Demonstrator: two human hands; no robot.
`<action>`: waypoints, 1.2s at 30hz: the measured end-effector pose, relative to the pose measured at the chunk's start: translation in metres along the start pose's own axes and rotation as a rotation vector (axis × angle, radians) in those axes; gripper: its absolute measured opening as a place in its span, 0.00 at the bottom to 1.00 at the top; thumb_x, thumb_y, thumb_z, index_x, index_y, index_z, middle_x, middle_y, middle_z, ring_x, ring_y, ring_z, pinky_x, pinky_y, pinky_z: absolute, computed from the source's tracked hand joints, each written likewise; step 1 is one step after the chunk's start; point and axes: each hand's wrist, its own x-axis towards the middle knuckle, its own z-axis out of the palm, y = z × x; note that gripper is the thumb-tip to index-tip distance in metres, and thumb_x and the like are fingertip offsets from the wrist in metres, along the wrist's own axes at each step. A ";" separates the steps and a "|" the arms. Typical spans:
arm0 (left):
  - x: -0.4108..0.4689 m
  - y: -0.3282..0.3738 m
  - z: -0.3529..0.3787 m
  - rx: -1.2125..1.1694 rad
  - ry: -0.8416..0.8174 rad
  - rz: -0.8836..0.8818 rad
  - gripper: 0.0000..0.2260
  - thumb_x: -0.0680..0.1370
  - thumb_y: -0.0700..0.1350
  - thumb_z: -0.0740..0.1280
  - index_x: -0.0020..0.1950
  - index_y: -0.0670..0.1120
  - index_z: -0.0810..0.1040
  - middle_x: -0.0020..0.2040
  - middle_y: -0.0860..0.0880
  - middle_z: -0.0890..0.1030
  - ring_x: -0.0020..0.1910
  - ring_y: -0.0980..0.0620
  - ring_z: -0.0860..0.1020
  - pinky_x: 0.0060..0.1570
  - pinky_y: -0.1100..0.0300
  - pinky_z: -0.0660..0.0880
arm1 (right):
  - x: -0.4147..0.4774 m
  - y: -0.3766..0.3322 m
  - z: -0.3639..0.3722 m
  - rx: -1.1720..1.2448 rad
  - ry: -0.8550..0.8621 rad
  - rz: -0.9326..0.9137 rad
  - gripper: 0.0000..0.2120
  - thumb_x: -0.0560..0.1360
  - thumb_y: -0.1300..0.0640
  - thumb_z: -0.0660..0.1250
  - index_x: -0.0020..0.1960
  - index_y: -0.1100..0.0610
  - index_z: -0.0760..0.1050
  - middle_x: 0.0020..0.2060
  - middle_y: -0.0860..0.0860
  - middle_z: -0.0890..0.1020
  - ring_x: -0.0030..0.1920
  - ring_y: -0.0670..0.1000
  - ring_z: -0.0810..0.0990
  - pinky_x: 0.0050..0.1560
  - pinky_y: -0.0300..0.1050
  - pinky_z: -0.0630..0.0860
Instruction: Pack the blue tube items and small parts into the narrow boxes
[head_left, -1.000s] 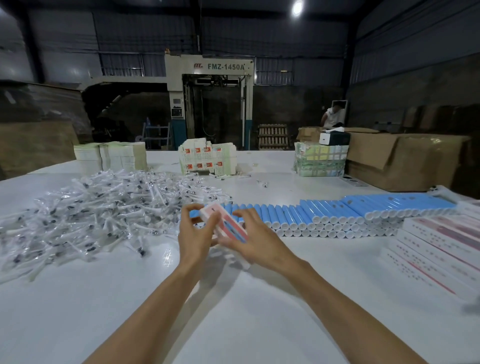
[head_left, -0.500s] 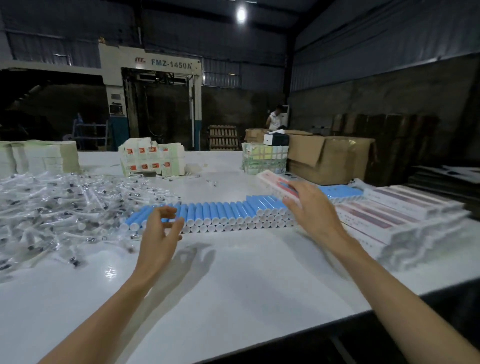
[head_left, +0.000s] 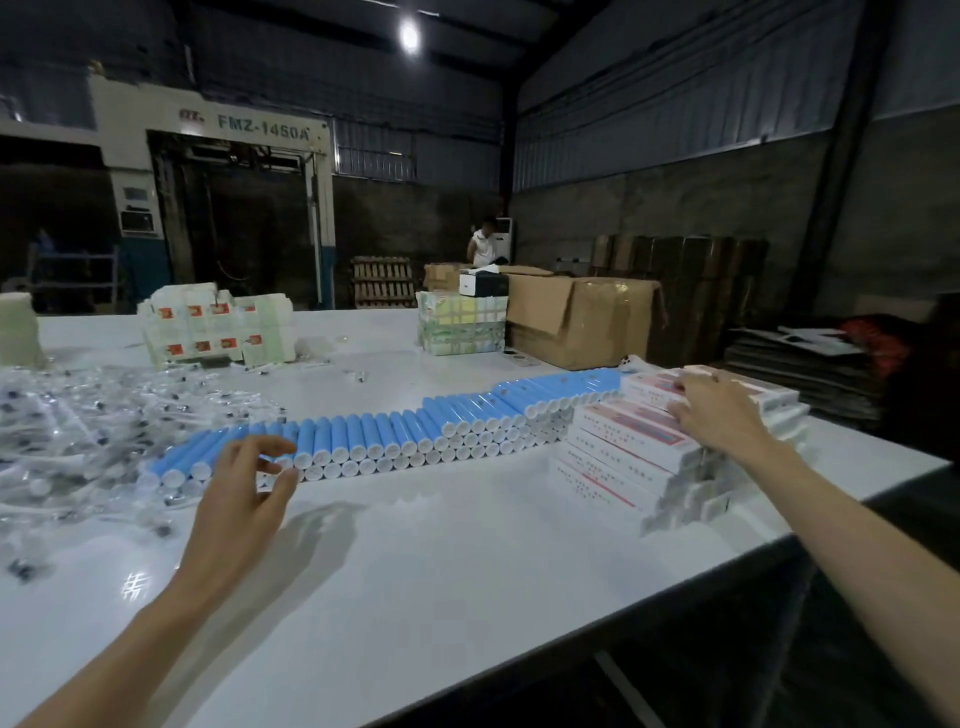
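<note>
The blue tubes (head_left: 395, 431) lie in a stacked row across the table (head_left: 467, 571); left hand (head_left: 244, 499) hovers loosely curled, empty, beside them, right hand (head_left: 722, 410) rests spread on the narrow boxes (head_left: 623, 452)

Head-worn camera, looking forward and down, table (head_left: 467, 561) close

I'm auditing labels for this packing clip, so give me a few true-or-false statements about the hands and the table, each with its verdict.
1. The right hand rests with straight fingers on the stack of narrow boxes. True.
2. The left hand holds a lifted blue tube. False: it holds nothing, its fingers open at the left end of the row.
3. The blue tubes lie scattered loose. False: they are stacked in a neat row, white caps toward the person.
4. A pile of clear-bagged small parts lies left of the tubes. True.
</note>
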 end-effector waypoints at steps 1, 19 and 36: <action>0.000 -0.001 0.000 0.005 -0.010 -0.001 0.08 0.83 0.39 0.69 0.59 0.51 0.78 0.57 0.53 0.74 0.53 0.60 0.79 0.47 0.69 0.79 | -0.001 0.001 0.003 -0.010 -0.003 0.002 0.17 0.81 0.52 0.65 0.67 0.57 0.76 0.68 0.58 0.78 0.69 0.61 0.72 0.69 0.57 0.72; -0.005 0.013 -0.017 0.152 -0.214 -0.096 0.07 0.84 0.45 0.69 0.54 0.58 0.78 0.46 0.59 0.84 0.42 0.58 0.82 0.45 0.56 0.80 | -0.054 -0.292 -0.001 0.722 0.016 -0.426 0.10 0.83 0.57 0.61 0.49 0.58 0.79 0.40 0.54 0.83 0.43 0.58 0.80 0.45 0.55 0.78; -0.033 -0.085 -0.285 0.990 0.035 -0.374 0.10 0.83 0.42 0.69 0.63 0.43 0.80 0.59 0.42 0.85 0.58 0.39 0.81 0.55 0.45 0.78 | -0.169 -0.481 0.060 1.108 -0.385 -0.807 0.10 0.83 0.57 0.64 0.45 0.52 0.80 0.35 0.47 0.82 0.37 0.47 0.78 0.42 0.46 0.75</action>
